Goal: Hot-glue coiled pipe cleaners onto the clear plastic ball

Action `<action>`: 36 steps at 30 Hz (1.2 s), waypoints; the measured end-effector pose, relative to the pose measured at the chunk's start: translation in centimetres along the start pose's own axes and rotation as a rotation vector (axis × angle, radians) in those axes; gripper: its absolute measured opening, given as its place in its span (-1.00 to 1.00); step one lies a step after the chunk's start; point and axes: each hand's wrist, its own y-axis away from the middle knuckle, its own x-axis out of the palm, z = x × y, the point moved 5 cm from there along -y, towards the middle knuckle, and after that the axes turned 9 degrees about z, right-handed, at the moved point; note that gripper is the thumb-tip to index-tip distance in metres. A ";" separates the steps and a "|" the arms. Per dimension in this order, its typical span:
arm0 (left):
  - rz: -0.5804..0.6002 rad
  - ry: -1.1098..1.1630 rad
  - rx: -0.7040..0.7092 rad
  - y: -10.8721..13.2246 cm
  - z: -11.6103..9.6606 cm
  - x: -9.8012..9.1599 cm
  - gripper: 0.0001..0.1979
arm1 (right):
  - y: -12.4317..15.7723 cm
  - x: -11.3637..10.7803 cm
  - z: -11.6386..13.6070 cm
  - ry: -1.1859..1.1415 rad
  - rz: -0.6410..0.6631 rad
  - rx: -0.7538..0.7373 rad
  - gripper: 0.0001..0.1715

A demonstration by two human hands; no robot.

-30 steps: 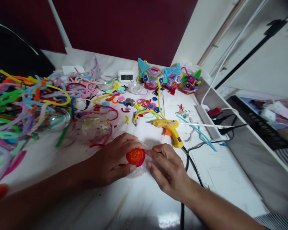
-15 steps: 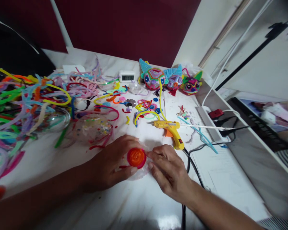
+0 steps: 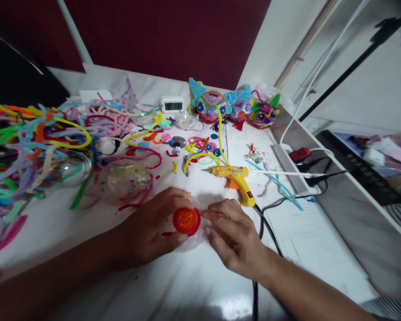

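Note:
A clear plastic ball (image 3: 195, 240) rests near the table's front, with a coiled orange disc (image 3: 186, 220) edged in red on top. My left hand (image 3: 157, 227) grips the ball from the left, thumb below the disc and fingers above it. On the right side, my right hand (image 3: 235, 234) has its index fingertip at the disc's red edge and its thumb against the ball, fingers curled. Just beyond my hands lies a yellow glue gun (image 3: 237, 176), its nozzle pointing left. The ball's left part is hidden by my left hand.
Pipe cleaners (image 3: 36, 133) are heaped at the left, near another clear ball (image 3: 123, 178). Decorated balls (image 3: 211, 106) stand at the back beside a small clock (image 3: 172, 104). A power strip (image 3: 294, 169) lies at the right; a black cable (image 3: 270, 232) runs past my right hand.
The whole view has shifted slightly, so table items appear a little farther left. Both hands keep nearly the same hold on the ball and disc.

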 end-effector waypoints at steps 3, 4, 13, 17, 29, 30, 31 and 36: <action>0.002 0.012 0.008 0.0 0.0 0.0 -0.62 | 0.2 0.0 -0.4 -0.068 -0.024 0.032 -0.62; 0.002 0.021 0.011 0.0 0.0 0.0 -0.63 | 0.2 0.0 -0.5 -0.084 -0.035 0.044 -0.61; 0.013 0.033 0.016 0.0 0.0 0.1 -0.63 | 0.1 -0.1 -0.3 -0.062 -0.035 0.041 -0.58; 0.006 0.026 0.038 0.0 0.2 0.1 -0.59 | 0.1 0.0 0.0 -0.008 -0.002 0.006 -0.54; 0.088 -0.018 0.040 -0.1 0.8 -1.5 -0.56 | 0.3 0.1 -0.2 0.036 0.023 0.000 -0.62; 0.095 -0.034 0.053 -0.1 0.8 -1.5 -0.55 | 0.3 0.1 -0.2 0.038 0.023 -0.003 -0.62; 0.098 -0.056 0.071 -0.1 0.7 -1.5 -0.54 | 0.3 0.2 -0.2 0.041 0.023 -0.006 -0.62; 0.073 -0.192 0.129 0.1 0.4 -1.6 -0.53 | 0.3 0.1 -0.3 0.056 0.024 -0.009 -0.63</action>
